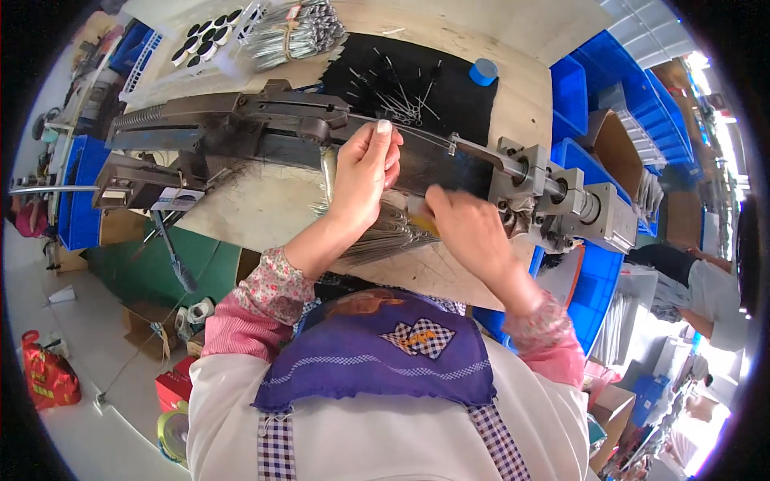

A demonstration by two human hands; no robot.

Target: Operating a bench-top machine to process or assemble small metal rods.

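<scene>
Fingers and thumb pressed together, my left hand (365, 172) is closed at a thin metal wire (425, 138) that runs across the bench machine. The wire's right end meets a small clamp (453, 144) on the machine's metal spindle (553, 188). On the left, the machine's long dark metal arm (241, 116) reaches close to my left hand. My right hand (469, 228) is curled and slightly blurred around a yellowish thing (423, 216), whose kind I cannot make out. Beneath both hands lies a bundle of thin metal wires (385, 236), partly hidden by them.
Several looped metal pieces (405, 104) lie on a black mat (461, 84) beside a blue round lid (483, 72). A tied wire bundle (293, 36) and a white crate (160, 76) of spools stand at the back left. Blue bins (569, 96) line the right; a person (706, 289) is beyond.
</scene>
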